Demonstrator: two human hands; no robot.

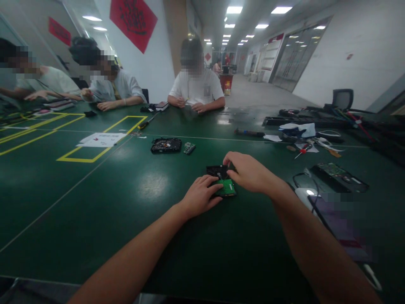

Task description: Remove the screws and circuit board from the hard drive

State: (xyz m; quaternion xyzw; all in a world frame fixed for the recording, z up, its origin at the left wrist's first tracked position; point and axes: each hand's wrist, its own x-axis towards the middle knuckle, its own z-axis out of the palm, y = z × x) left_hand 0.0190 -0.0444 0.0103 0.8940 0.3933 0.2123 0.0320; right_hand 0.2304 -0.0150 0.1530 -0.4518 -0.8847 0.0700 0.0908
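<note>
Head view: hard drive [217, 171] with green circuit board [228, 188] is pressed onto the table [126, 211] by left hand [200, 197], fingers loosely spread, and covered by right hand [249, 172], fingers curled, grip not discernible

Both hands [221, 183] rest on a hard drive [217, 172] with green board [228, 187].

Head camera faces forward-down, close over hands [199, 196] and table [95, 211].

Near middle of table [95, 219]: hard drive [217, 171], circuit board [228, 188] on its near end. Left hand [199, 196] at near left, right hand [248, 172] over right side. Farther left: second drive [166, 145], small board [189, 147] just right of it.
</note>
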